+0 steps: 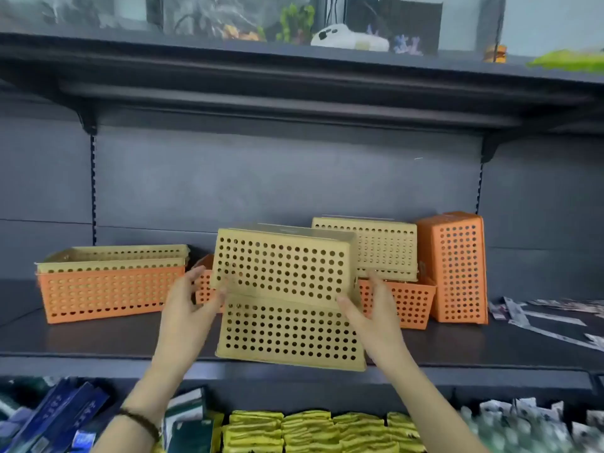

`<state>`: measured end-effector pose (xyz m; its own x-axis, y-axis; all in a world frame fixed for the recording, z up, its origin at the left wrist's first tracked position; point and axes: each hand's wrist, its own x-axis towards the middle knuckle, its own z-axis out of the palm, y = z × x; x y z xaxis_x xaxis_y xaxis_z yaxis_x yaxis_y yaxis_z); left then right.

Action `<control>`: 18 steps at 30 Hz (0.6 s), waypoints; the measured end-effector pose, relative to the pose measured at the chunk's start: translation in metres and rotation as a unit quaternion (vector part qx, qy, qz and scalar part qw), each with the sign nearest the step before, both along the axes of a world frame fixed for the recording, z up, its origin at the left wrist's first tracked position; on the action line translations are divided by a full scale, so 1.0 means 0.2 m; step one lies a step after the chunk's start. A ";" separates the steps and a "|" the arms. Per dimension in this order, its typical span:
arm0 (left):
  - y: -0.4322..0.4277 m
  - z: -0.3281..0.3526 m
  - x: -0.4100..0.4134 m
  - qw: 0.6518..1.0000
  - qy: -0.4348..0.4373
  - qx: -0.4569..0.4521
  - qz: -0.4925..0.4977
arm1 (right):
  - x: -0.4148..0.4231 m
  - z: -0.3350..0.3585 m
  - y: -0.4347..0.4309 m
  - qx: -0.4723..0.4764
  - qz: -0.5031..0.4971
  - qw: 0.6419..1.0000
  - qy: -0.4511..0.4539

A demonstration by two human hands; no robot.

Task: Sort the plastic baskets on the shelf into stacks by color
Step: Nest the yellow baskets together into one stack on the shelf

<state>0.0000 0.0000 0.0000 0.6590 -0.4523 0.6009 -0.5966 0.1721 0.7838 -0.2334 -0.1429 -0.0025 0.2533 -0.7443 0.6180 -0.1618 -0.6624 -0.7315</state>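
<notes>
Right now I have a tan perforated basket (281, 266) between my two hands, tipped so its holed side faces me, and it sits above a second tan basket (291, 331) that rests at the front edge of the dark shelf (108, 338). My left hand (192, 305) has its fingers spread against the lower left corner of the raised basket, and my right hand (372, 308) presses in at its lower right corner, thumb up against the end wall; so both hands are clamped on that one basket from opposite ends, neither closed into a fist. I judge this to be the stacking step for the tan colour: the upper basket looks ready to go onto or into the lower one, though I cannot tell whether the two are already touching along their shared edge. Elsewhere the sorting is plainly unfinished. At the left an orange basket (108, 295) has tan baskets (114, 256) nested in it, a mixed pile. Behind my right hand another tan basket (385, 246) sits on top of an orange basket (411, 302), and one more orange basket stands on end (454, 266) just beside them. The next move, I think, calls for turning the held basket so its mouth matches the one below, lining up the corners and lowering it squarely.
</notes>
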 end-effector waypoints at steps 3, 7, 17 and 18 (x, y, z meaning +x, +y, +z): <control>-0.19 0.02 0.09 0.997 0.067 0.011 -0.046 | 0.10 0.03 -0.06 0.000 0.008 1.000 0.011; -0.35 -0.03 0.13 0.983 0.152 0.011 -0.103 | 0.18 -0.01 -0.16 0.016 0.021 1.000 0.015; -0.33 -0.16 0.14 0.991 0.086 0.020 -0.098 | -0.01 -0.02 -0.23 0.031 0.037 0.999 0.025; -0.32 -0.18 0.13 0.990 0.088 0.018 -0.105 | -0.03 -0.02 -0.22 0.031 0.044 0.998 0.027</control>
